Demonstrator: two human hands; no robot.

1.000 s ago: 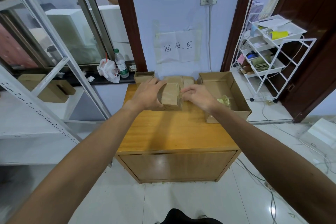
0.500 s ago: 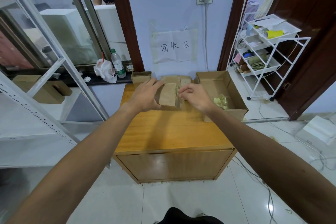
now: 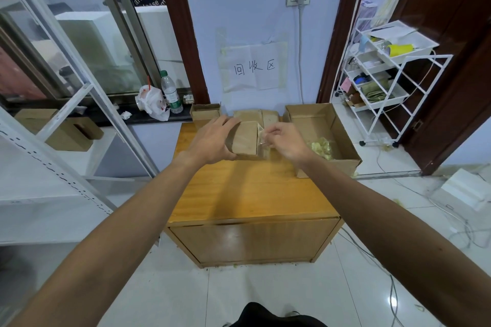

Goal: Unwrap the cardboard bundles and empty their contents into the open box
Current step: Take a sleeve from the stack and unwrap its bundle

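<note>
Cabinet top (image 3: 247,194): bundle (image 3: 245,139) in left grip (image 3: 212,141) (right grip (image 3: 285,141) pinches wrap (image 3: 263,138)).

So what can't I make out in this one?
All head view.
1. Contents of the cardboard bundle: hidden by its closed sides, the left hand gripping it and the right hand pinching its clear wrap.
2. Bundles behind: partly covered by both hands; count unclear.
3. Pale pieces in the open box: too small to identify; near wall hides some.

Bare forearms (image 3: 119,223) run to the bare left hand (image 3: 212,141) and right hand (image 3: 285,142); black clothing (image 3: 265,317) shows below.
</note>
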